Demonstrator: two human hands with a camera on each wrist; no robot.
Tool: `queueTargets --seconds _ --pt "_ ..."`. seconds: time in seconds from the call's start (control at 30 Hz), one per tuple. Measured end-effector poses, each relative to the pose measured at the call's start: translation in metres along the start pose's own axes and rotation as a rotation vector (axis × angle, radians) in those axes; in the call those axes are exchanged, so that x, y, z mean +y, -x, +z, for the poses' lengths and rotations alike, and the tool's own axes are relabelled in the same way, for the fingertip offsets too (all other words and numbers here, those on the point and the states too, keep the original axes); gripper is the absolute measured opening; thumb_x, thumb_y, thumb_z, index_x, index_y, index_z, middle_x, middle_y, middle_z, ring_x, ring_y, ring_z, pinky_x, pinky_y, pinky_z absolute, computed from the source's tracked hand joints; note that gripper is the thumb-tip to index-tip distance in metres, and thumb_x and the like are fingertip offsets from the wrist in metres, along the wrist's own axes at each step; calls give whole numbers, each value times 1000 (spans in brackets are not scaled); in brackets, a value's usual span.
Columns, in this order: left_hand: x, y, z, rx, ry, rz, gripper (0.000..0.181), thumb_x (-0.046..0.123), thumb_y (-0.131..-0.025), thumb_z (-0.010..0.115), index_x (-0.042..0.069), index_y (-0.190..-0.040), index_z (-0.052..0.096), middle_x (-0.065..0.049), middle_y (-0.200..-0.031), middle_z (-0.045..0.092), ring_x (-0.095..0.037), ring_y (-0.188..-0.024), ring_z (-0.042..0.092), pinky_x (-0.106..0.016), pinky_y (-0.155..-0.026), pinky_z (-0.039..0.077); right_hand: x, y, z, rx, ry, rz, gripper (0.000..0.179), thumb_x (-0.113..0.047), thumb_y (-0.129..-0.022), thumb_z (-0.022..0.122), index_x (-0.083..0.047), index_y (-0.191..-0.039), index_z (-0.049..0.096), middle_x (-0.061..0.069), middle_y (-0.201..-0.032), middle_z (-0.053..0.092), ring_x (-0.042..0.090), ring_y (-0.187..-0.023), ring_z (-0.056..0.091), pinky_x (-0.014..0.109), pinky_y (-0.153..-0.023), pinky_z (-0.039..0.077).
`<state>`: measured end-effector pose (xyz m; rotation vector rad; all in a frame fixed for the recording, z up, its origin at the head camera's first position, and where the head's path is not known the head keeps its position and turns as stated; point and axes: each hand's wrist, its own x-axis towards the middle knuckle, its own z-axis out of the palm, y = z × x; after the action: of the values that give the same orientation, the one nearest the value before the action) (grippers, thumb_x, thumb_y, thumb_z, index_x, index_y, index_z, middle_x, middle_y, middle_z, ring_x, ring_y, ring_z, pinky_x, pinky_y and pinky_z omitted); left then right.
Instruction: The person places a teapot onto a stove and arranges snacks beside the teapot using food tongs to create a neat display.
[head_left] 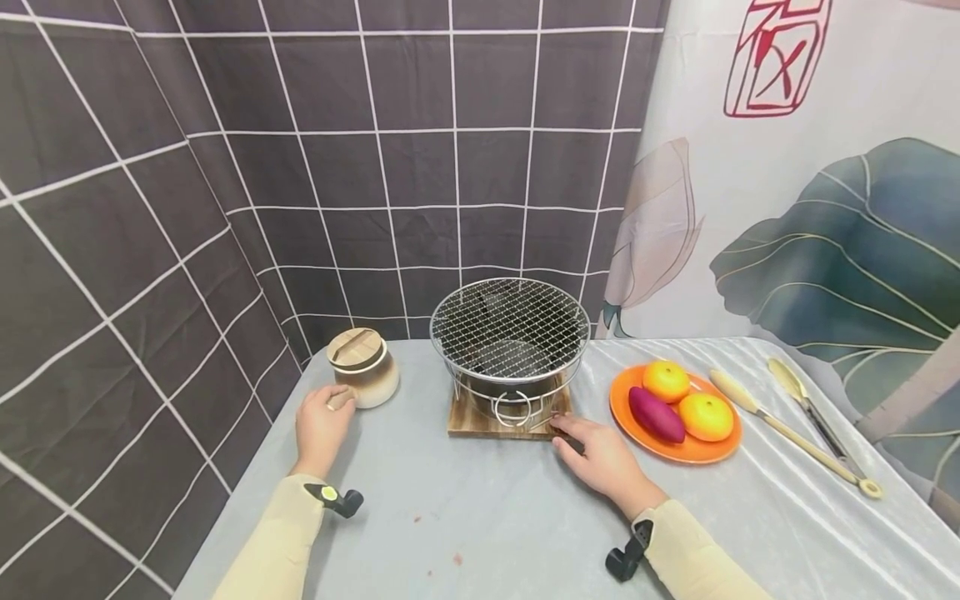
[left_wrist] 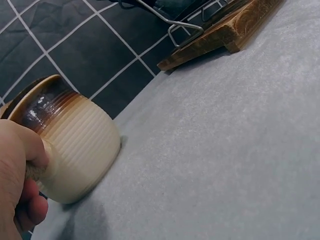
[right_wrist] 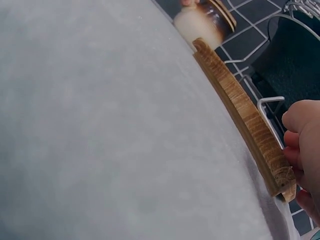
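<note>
A small ceramic pot (head_left: 375,385) with a brown-to-cream glaze and a wooden lid (head_left: 356,348) stands at the table's left. Its stubby side handle (head_left: 341,398) is in the grip of my left hand (head_left: 322,425), and the left wrist view shows the fingers curled round it. A round brazier (head_left: 510,392) topped by a wire grill mesh (head_left: 510,325) sits on a wooden board (head_left: 472,425). My right hand (head_left: 600,458) touches the board's right front corner with its fingertips. In the right wrist view, the fingers (right_wrist: 300,115) partly hide that corner.
Right of the board, an orange plate (head_left: 697,454) carries two orange fruits (head_left: 706,417) and a purple sweet-potato-like item (head_left: 657,415). Beyond it lie a long wooden-handled utensil (head_left: 795,435) and tongs (head_left: 813,417). A dark tiled-pattern backdrop (head_left: 405,167) closes off the back and left.
</note>
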<state>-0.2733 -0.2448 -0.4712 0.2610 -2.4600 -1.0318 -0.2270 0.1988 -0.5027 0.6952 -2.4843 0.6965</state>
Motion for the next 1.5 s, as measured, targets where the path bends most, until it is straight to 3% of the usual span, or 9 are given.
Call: queueTargets --seconds 0.33,0.7,0.9,1.23,1.5 --pt "-1 -3 2 53 66 39 29 9 -85 74 -2 -112 73 -27 -112 67 -43 -110 60 -57 -102 42 1 0 2 -12 5 -7 32 -22 -90 73 -10 -120 74 8 -120 73 31 -116 67 50 -98 51" --pt "-1 -5 3 81 122 20 29 6 -82 77 -2 -110 74 -27 -111 68 -44 -108 63 -53 -100 46 1 0 1 -19 0 -48 29 -21 -90 73 -8 -116 77 10 -123 71 30 -118 66 49 -99 50" --pt "8 -7 3 86 152 24 29 8 -81 78 0 -109 75 -25 -110 69 -41 -107 64 -50 -97 47 1 -1 1 -17 19 -75 29 -21 -90 73 -8 -116 77 10 -122 72 30 -116 67 48 -98 51" --pt "25 -15 -2 106 152 65 27 9 -79 79 1 -105 76 -22 -106 71 -39 -101 66 -48 -90 49 3 0 0 -8 155 -187 38 -27 -86 77 -7 -118 76 10 -122 72 30 -115 67 46 -96 52" --pt "33 -18 -6 127 157 111 23 9 -78 80 3 -101 78 -18 -102 72 -34 -95 65 -39 -83 47 4 2 1 -33 151 -212 41 -29 -88 75 -7 -121 74 12 -126 69 31 -117 65 50 -97 52"
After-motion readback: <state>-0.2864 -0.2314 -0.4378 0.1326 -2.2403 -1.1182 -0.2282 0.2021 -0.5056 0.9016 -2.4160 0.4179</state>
